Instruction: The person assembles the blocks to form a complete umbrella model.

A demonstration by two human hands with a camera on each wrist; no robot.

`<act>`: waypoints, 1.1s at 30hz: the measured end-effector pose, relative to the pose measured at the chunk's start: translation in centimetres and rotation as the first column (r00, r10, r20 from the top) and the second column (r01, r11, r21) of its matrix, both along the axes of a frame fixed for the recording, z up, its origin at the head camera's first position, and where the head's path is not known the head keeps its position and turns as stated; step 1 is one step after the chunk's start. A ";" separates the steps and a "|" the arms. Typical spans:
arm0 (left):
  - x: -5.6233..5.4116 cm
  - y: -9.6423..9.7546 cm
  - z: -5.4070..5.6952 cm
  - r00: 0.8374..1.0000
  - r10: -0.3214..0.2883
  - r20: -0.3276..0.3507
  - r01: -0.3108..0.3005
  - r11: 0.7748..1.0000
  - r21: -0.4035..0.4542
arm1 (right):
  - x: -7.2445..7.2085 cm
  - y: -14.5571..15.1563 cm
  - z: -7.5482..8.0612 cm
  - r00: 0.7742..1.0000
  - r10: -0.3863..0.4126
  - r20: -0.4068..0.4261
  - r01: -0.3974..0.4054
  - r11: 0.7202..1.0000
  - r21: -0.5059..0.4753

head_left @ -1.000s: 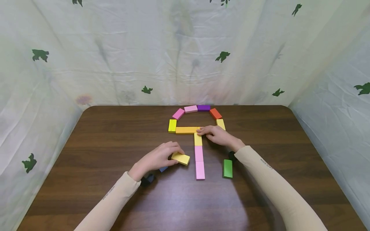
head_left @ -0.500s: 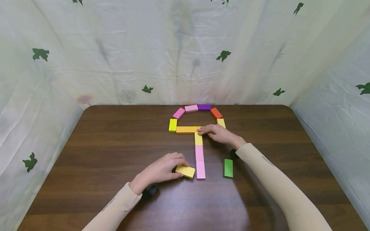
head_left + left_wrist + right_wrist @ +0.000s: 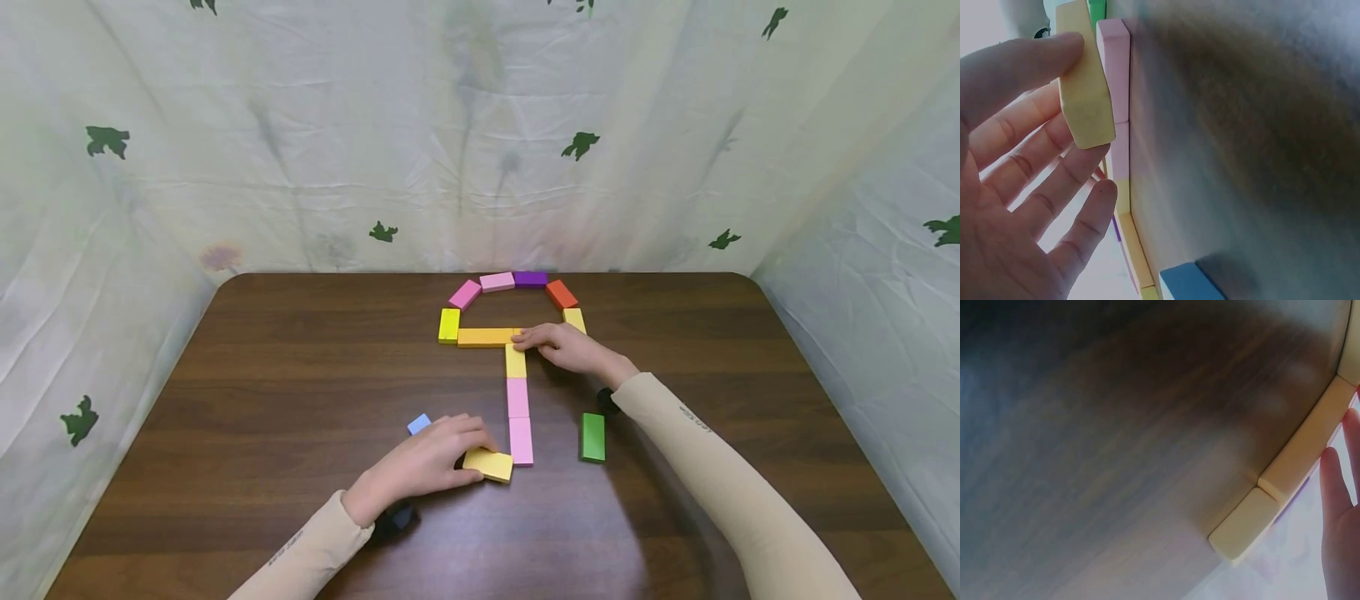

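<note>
My left hand (image 3: 437, 457) pinches a pale yellow block (image 3: 491, 467) between thumb and fingers, close to the near end of a pink block (image 3: 521, 442). In the left wrist view the thumb presses the face of this yellow block (image 3: 1086, 81). That pink block, another pink block (image 3: 517, 397) and a yellow block (image 3: 515, 362) lie end to end in a column. Where the column meets a crosswise orange block (image 3: 483, 337), my right hand (image 3: 573, 348) touches with relaxed fingertips. Its palm lies beside a pale yellow block (image 3: 573, 320), partly covering it.
An arch of bright yellow (image 3: 448, 326), magenta (image 3: 465, 293), light pink (image 3: 497, 282), purple (image 3: 530, 280) and red (image 3: 562, 293) blocks runs along the table's back. A green block (image 3: 592, 437) lies right of the column. A blue block (image 3: 419, 424) shows behind my left hand.
My left hand has carried the yellow block toward me and to the right, to the column's near end. The blue block has come into fuller view. The right hand has stayed put.
</note>
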State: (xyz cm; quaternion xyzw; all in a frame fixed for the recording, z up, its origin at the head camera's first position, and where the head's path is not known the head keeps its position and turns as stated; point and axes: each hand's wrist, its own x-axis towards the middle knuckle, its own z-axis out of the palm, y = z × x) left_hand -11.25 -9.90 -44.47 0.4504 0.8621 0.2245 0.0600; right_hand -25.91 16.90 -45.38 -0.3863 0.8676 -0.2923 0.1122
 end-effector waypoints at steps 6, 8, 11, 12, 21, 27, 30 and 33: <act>0.4 0.2 -0.3 1.000 -0.013 -0.010 0.013 1.000 0.000 | -0.1 0.0 -0.2 1.000 0.000 -0.014 0.000 1.000 -0.010; 0.5 0.2 -0.4 1.000 -0.017 -0.017 0.017 1.000 -0.001 | 0.0 0.0 -0.2 1.000 0.000 -0.017 0.000 1.000 -0.010; 0.7 0.2 -0.6 0.999 -0.028 -0.026 0.028 1.000 0.005 | 0.0 0.0 -0.2 1.000 0.000 -0.019 0.000 1.000 -0.011; 0.7 0.2 -0.7 0.999 -0.032 -0.030 0.033 0.999 0.005 | 0.0 0.0 -0.2 1.000 0.000 -0.020 -0.001 1.000 -0.011; 1.4 0.1 -1.4 0.997 -0.076 -0.028 0.076 0.997 0.000 | 0.1 0.0 -0.1 1.000 0.003 -0.025 -0.003 1.000 -0.017; 1.9 0.0 -1.7 0.996 -0.085 0.011 0.085 0.996 -0.004 | 0.0 0.0 -0.3 1.000 0.000 -0.026 -0.001 1.000 -0.018; 2.1 0.0 -1.6 0.995 -0.093 0.026 0.093 0.996 -0.009 | 0.0 0.1 -0.4 1.000 -0.001 -0.026 0.001 1.000 -0.018; 2.3 -0.1 -1.4 0.993 -0.111 0.047 0.112 0.993 -0.026 | 0.0 0.0 -0.4 1.000 0.000 -0.024 0.000 1.000 -0.019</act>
